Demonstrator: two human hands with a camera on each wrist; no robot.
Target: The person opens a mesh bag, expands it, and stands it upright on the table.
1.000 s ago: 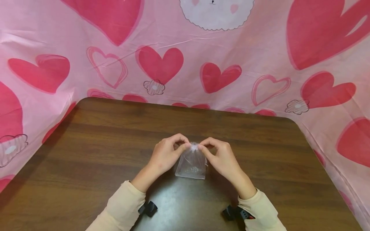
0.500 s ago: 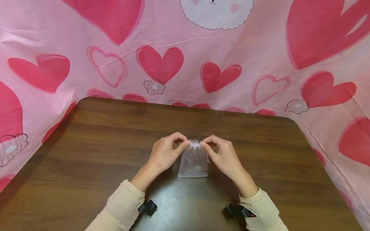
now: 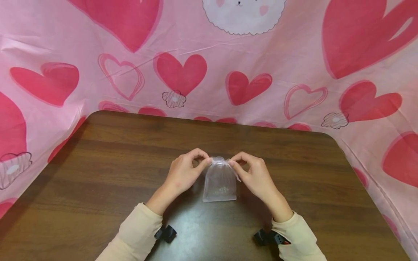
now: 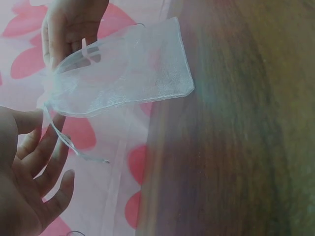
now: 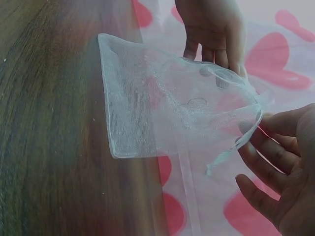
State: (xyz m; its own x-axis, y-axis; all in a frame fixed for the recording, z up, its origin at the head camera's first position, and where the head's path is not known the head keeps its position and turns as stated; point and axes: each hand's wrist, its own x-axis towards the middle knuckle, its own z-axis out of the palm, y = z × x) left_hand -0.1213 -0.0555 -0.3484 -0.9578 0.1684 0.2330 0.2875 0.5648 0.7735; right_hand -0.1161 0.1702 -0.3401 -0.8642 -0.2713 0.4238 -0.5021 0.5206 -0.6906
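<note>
Seen over the middle part of the counter point(image 3: 114, 163), between the left hand point(image 3: 183, 170) and the right hand point(image 3: 256, 174): a bag point(image 3: 219, 181), white and sheer. Gathered in small ruffles at the mouth, on the side far from the person; straight along the bottom edge, toward the person. Whether touching the counter there, cannot tell. On the lower part of the bag, a faint glitter, too small for telling more exactly.

Pinched at the left side of the mouth by the left hand, with thumb and forefinger pressed together at the tips. In the left wrist view, the other fingers point(image 4: 51, 167) loosely bent and a little spread, with a cord point(image 4: 69, 141) hanging beside them. Pinched in the same manner at the right side of the mouth by the right hand; in the right wrist view, the remaining fingers also half bent and spread, near a second cord point(image 5: 225, 156). Whether cord or fabric between the tips, cannot tell.

On both forearms, cream sleeves point(image 3: 137, 228), with black devices point(image 3: 169, 234) at the wrists. Behind the counter, a pink cloth point(image 3: 215, 36) with red hearts point(image 3: 183, 72).
</note>
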